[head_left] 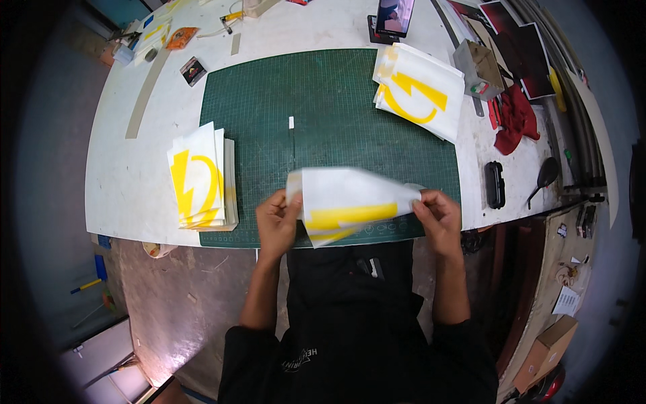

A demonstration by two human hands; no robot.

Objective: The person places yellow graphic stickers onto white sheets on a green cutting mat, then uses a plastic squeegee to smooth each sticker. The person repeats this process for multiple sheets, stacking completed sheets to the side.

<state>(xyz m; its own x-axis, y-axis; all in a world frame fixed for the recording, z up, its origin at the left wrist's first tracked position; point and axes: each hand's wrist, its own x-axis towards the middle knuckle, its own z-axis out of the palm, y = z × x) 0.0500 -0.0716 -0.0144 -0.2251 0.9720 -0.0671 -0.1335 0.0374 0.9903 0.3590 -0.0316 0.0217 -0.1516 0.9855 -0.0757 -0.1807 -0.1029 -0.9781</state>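
Between my two hands a white sheet with yellow shapes (356,195) is held up, bent and slightly blurred, over the near edge of the green cutting mat (269,87). My left hand (277,219) pinches its left end, where a beige strip shows. The right corner is pinched by the thumb and fingers of my right hand (437,212). To the left lies a stack of similar white sheets with yellow lightning-bolt and arc shapes (202,178), partly on the mat. Another such pile (420,91) rests at the mat's far right corner.
A phone on a stand (393,20) is at the back. Along the right are a grey metal box (478,67), a red cloth (517,121), a black case (494,185) and a black spoon-shaped object (546,174). A small dark box (193,71) sits far left.
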